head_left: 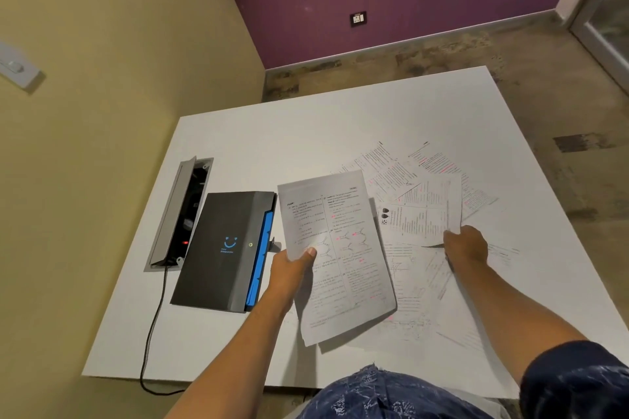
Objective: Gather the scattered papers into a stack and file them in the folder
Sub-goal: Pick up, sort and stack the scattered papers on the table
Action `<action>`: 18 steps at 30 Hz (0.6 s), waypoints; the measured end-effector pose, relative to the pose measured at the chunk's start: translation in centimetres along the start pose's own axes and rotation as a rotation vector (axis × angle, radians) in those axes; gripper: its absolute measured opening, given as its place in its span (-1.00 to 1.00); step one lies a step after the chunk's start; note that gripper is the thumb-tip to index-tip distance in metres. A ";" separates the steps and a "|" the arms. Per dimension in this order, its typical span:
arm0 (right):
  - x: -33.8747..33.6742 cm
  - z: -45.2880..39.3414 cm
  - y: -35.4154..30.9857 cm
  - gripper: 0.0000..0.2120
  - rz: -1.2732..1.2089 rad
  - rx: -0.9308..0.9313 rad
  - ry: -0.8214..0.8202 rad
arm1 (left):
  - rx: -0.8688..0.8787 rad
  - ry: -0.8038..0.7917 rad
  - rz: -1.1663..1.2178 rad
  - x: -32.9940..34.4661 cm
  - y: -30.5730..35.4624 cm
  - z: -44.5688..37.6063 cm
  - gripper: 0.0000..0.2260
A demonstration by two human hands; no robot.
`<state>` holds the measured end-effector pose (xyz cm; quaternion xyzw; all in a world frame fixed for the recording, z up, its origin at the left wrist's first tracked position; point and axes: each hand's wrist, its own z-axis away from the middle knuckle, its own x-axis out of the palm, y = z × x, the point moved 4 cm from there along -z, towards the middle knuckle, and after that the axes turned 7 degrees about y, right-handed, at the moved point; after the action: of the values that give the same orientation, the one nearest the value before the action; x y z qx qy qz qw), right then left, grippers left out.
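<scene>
My left hand (291, 270) grips a printed sheet (337, 255) by its left edge, thumb on top, and holds it lifted above the white table (265, 146). My right hand (466, 247) pinches the lower edge of another printed sheet (422, 214), raised off the pile. Several more scattered papers (418, 289) lie overlapping on the right half of the table, some with pink marks. The dark grey folder (224, 252) with blue dividers along its right side lies closed, left of the held sheet.
An open cable box (182, 211) is set in the table's left side, with a black cord (153, 333) running off the front edge. Yellow wall at left, purple wall behind, bare floor to the right.
</scene>
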<state>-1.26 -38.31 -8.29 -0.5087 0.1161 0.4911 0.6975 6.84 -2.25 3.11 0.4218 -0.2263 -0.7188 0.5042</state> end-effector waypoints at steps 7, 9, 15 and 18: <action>-1.8 5.5 0.1 -0.85 -0.742 0.243 -0.339 | -0.030 -0.005 0.078 0.4 0.0 -0.6 -0.81; -2.0 7.5 -0.7 -0.89 -0.901 0.298 -0.386 | -0.039 -0.009 0.092 0.8 0.1 -0.6 -0.80; -2.4 13.7 -5.0 -0.78 -1.162 0.171 -0.695 | -0.044 -0.004 0.065 1.1 -0.1 -0.7 -0.82; -2.2 15.1 -6.8 -0.51 -1.129 0.048 -0.784 | -0.074 -0.012 0.088 1.2 -0.3 -0.6 -0.84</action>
<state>-1.99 -27.12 4.04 -0.2604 -0.4166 0.1975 0.8483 7.04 -3.14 2.12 0.3880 -0.2209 -0.7064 0.5493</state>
